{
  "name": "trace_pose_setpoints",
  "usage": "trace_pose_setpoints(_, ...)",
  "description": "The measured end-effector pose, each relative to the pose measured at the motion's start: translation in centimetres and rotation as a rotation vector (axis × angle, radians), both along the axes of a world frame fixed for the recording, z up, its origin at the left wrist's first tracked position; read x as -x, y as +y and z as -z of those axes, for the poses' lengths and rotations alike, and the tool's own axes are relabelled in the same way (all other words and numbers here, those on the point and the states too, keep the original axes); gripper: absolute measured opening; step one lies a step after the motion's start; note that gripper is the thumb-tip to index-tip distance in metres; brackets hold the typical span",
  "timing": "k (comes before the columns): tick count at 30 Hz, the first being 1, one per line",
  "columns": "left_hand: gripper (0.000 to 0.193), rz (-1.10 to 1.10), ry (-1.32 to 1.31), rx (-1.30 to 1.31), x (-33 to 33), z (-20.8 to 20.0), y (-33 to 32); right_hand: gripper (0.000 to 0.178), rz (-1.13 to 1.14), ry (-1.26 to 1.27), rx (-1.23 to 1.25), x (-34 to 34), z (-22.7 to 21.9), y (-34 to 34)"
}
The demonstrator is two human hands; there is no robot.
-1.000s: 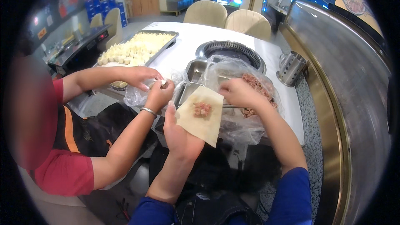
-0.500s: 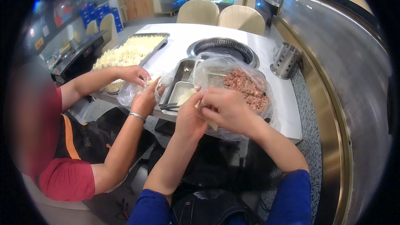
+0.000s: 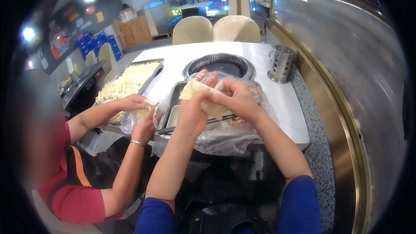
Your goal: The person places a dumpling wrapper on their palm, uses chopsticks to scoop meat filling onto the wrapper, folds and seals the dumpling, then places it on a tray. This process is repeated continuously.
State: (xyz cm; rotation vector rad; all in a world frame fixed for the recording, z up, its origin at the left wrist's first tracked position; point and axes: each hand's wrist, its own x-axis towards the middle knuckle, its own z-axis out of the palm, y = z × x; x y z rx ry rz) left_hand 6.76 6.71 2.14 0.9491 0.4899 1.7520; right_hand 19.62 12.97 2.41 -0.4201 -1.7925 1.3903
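Note:
My left hand (image 3: 193, 115) holds a pale, floppy dumpling wrapper (image 3: 193, 89), its thumb over the sheet and its fingers behind. More of the thin dough hangs between my palms. My right hand (image 3: 238, 100) pinches the wrapper's right side, fingers bent. Both hands are above a steel tray (image 3: 163, 123) near the table's front edge. Dark chopsticks (image 3: 168, 130) lie across the tray. Behind my right hand, a clear plastic bag (image 3: 225, 143) surrounds minced meat (image 3: 238, 121), which is mostly hidden by my hand and forearm.
At my left, a co-worker's hands (image 3: 141, 106) work a piece of dough. Beyond them a large tray (image 3: 158, 67) holds rows of folded dumplings. A round grill (image 3: 190, 66) is set into the white table (image 3: 288, 117). A perforated steel holder (image 3: 281, 63) stands by the metal partition (image 3: 329, 39) at right.
My view has tilted upward. My hands have come from a tight pinch together to a spread hold, with the wrapper opened out over my left fingers. The meat is now more covered.

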Motion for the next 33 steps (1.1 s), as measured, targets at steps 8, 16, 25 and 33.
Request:
trace_pose_setpoints(8, 0.030, 0.073, 0.561, 0.131, 1.9, -3.0, -0.3, 0.028, 0.071, -0.030, -0.054, -4.4, -1.8, 1.8)
trace_pose_setpoints(16, 0.022, 0.019, 0.690, 0.073, 0.8, -4.1, 0.4, 0.027, 0.032, 0.018, -0.014, -5.6, -2.7, 0.4)
trace_pose_setpoints(25, 0.018, -0.036, 0.824, 0.063, 0.7, -4.3, 0.1, 0.019, 0.011, -0.040, 0.010, -5.5, -2.6, 0.0)
trace_pose_setpoints(33, 0.020, -0.021, 0.711, 0.098, 0.4, -3.2, 0.5, 0.017, 0.082, -0.033, 0.040, -4.9, -2.5, -0.4)
